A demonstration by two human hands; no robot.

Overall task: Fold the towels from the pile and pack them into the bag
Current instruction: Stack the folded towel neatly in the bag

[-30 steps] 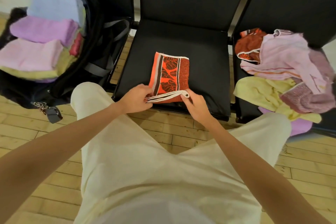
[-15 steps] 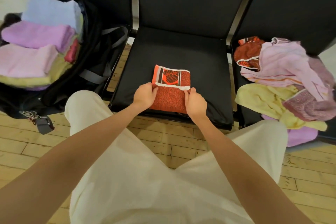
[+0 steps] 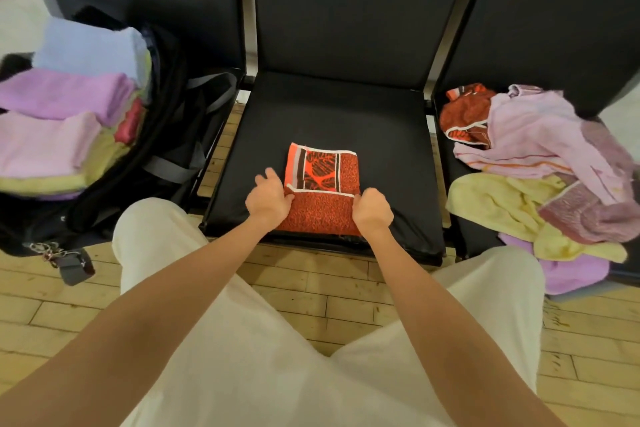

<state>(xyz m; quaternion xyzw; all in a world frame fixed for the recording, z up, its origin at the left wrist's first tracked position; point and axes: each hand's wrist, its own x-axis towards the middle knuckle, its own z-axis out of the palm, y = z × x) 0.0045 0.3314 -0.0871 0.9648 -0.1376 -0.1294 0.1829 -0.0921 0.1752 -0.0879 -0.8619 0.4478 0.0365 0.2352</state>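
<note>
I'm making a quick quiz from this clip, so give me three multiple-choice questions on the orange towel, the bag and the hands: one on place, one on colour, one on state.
1. Where does the orange towel lie?
A. on the middle chair seat
B. on the floor
C. in the bag

2. What colour is the top towel in the bag?
A. green
B. light blue
C. black

3. What are the hands doing?
A. hanging idle
B. both holding the towel's folded edge
C. zipping the bag

Answers: 1 A, it rests on the chair seat. 2 B, the blue towel tops the stack. 3 B, the left hand and right hand grip the white-trimmed fold.
</note>
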